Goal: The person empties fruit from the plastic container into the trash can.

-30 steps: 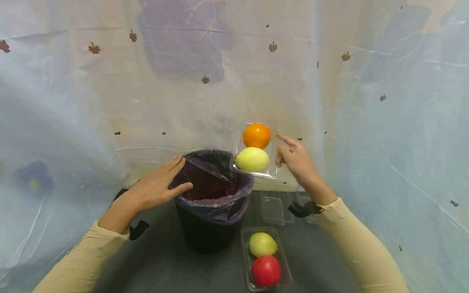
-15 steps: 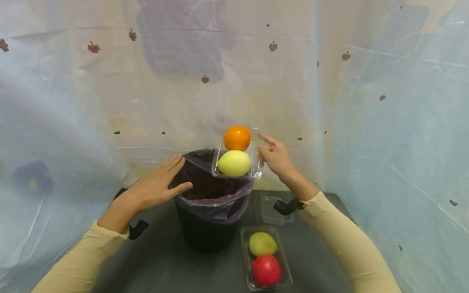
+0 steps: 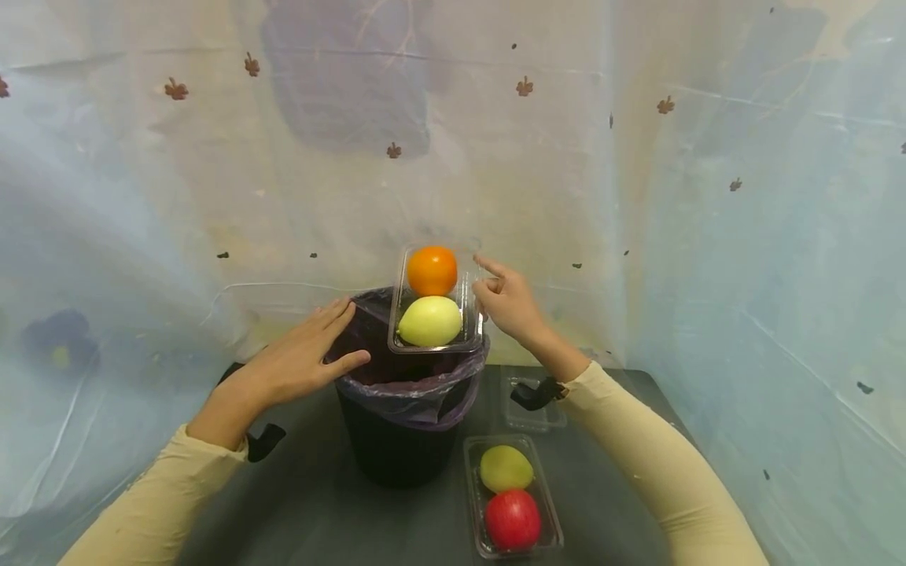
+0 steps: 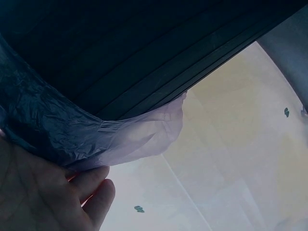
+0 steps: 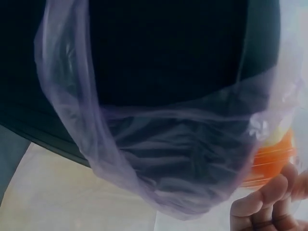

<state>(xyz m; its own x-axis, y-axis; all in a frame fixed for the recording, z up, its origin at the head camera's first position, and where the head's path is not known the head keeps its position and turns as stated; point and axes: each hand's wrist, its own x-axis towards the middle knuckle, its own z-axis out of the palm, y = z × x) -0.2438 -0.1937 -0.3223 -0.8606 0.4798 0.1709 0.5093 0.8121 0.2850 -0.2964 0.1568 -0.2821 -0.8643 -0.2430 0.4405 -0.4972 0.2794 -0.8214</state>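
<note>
My right hand (image 3: 515, 308) grips the right edge of a clear plastic tray (image 3: 469, 334), tilted above the mouth of a black bin (image 3: 399, 456). An orange (image 3: 432, 271) sits in the tray's upper part, and a pale yellow-green oval fruit (image 3: 429, 321) lies below it. A thin purple plastic bag (image 3: 418, 406) lines the bin and folds over its rim. At the bin's left rim, my left hand (image 3: 300, 354) rests with fingers straight and thumb apart. In the left wrist view, its fingertips (image 4: 101, 180) touch the outside of the bag's fold.
A second clear tray (image 3: 473, 511) stands on the dark table (image 3: 602, 503), holding a green-yellow fruit (image 3: 506, 469) and a red apple (image 3: 513, 519). Behind it lies another clear tray (image 3: 545, 423), partly hidden by the right wrist strap. A patterned plastic sheet (image 3: 453, 196) hangs behind and at the sides.
My right hand has carried the fruit tray leftward, from the bin's right edge to over its opening. The left hand stays at the rim.
</note>
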